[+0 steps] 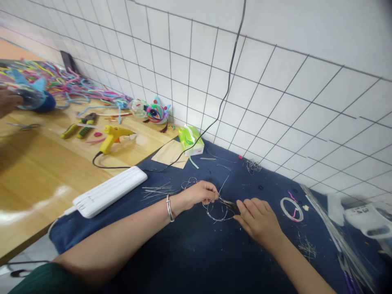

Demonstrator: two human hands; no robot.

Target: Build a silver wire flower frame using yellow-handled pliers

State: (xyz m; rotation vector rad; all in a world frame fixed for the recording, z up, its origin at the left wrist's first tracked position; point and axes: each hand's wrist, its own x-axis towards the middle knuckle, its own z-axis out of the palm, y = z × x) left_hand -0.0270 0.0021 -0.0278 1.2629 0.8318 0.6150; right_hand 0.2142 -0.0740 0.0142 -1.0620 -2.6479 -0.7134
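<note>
Between thumb and fingers, my left hand (200,192) pinches a thin silver wire piece (225,220) bent into round loops with small pinkish beads. Long-nose pliers (229,203) are gripped in my right hand (260,219), their tips meeting the wire right beside my left fingertips. One loose wire end sticks up from that spot. My fingers hide part of the pliers' handles. Behind my left wrist, another beaded wire loop (190,182) and several straight cut wires (157,192) lie on the dark blue cloth (196,253).
A white power strip (110,192) lies at left, near a yellow glue gun (114,136) and cutters (81,125). Tissues (191,139) stand by the wall. At right are a ring-shaped roll (292,209), long wires (333,232) and scissors (347,271). Another person's hand (9,101) holds a bottle (36,97).
</note>
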